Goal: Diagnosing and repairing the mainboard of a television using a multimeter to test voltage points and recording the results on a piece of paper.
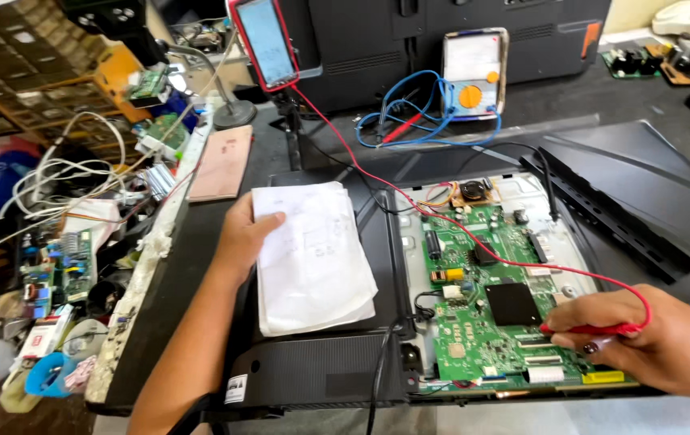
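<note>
Step in hand: probing the green circuit board inside the opened black appliance back, apparently a continuity or voltage check against paper notes.
Right hand: clenched around the red test probe, tip down on the board just right of the large black chip.
Probe lead: red wire looping from the probe across the board and up toward the red-cased meter propped on a stand.
Left hand: flat on the stack of white sheets, thumb over the top left corner, pinning rather than gripping.
Board position: right half of the open chassis, metal frame around it, white sheets lying just to its left on the black cover.
Nearby: second meter with orange dial and blue leads behind, well apart from the hands; cluttered parts and wires at left.
Next move calls for, by judgement: steady tip on one small contact, no slip onto neighbouring pins, eyes up to the meter screen.
</note>
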